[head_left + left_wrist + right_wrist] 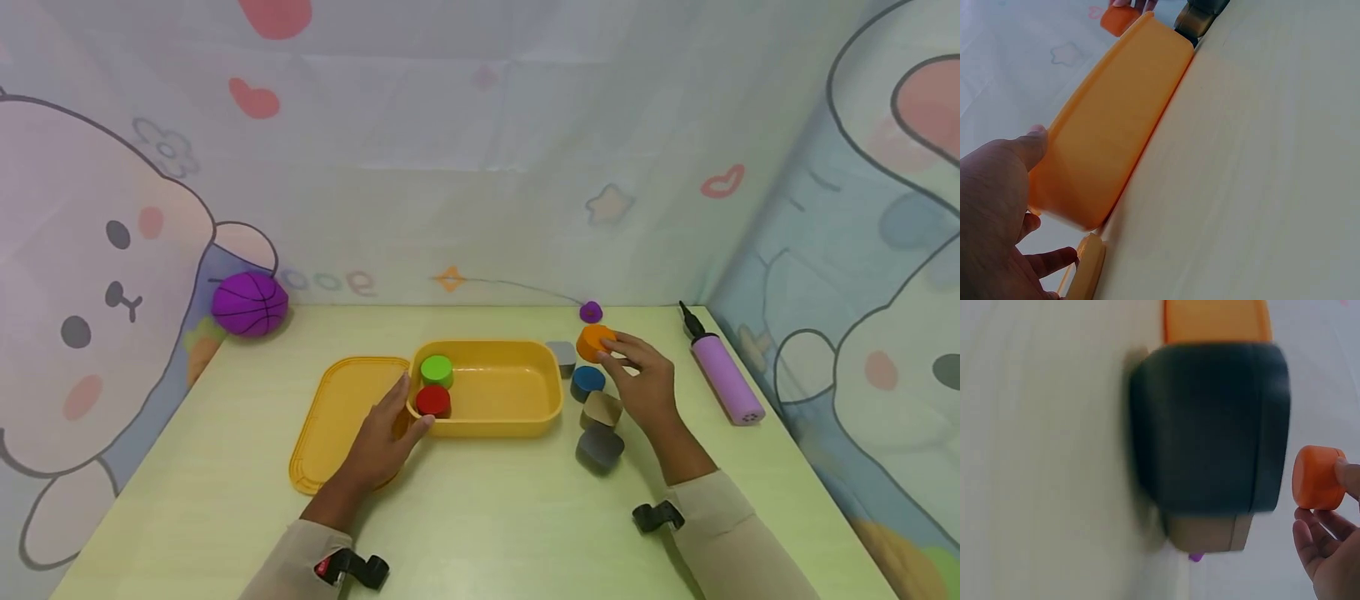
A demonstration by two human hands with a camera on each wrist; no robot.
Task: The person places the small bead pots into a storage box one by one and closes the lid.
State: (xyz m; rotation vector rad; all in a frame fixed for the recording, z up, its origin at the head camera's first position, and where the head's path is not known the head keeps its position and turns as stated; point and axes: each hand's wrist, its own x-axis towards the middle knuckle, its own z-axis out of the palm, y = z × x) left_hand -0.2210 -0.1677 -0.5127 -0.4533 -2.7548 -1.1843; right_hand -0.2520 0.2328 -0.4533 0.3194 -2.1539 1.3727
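Note:
My right hand [645, 383] pinches a small round orange container [595, 342] between thumb and fingers, raised beside the yellow box [483, 429]. A seam near one end of it shows in the right wrist view. My left hand [381, 446] lies around the box's near left corner, its thumb at the rim and fingers fairly straight along the end. In the left wrist view, one fingertip meets the yellow lid [1090, 265]. Inside the box, at its left end, sit a green round container [437, 370] and a red round container [433, 402].
Right of the box stand a light grey container [562, 357], a blue round one [588, 382], a tan one [602, 410] and a dark grey squarish one [600, 448]. A purple pump [727, 379] lies farther right. A purple ball [251, 304] and a small purple piece [591, 312] are at the back.

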